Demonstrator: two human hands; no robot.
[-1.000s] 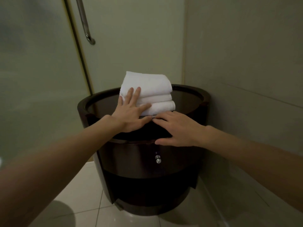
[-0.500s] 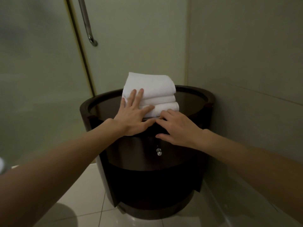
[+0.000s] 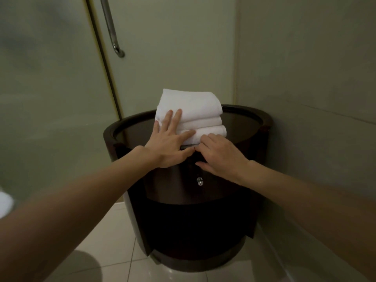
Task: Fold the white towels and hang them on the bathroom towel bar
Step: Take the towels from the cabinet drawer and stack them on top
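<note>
Three folded white towels (image 3: 191,110) sit piled on the round dark cabinet (image 3: 183,220). The left hand (image 3: 168,143) lies flat on the pile, fingers straight. The right hand (image 3: 221,155) bends its fingers at the bottom towel (image 3: 212,131) (holding it? I cannot tell).

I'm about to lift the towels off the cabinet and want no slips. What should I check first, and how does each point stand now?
1. Towel stack folded, edges aligned: ok.
2. Left hand flat on the stack's left front: ok.
3. Right hand gripping under the stack: cannot tell, fingertips hidden.
4. Stack resting fully on the cabinet: ok.
5. Towel bar in view: cannot tell; only a metal handle shows.
</note>
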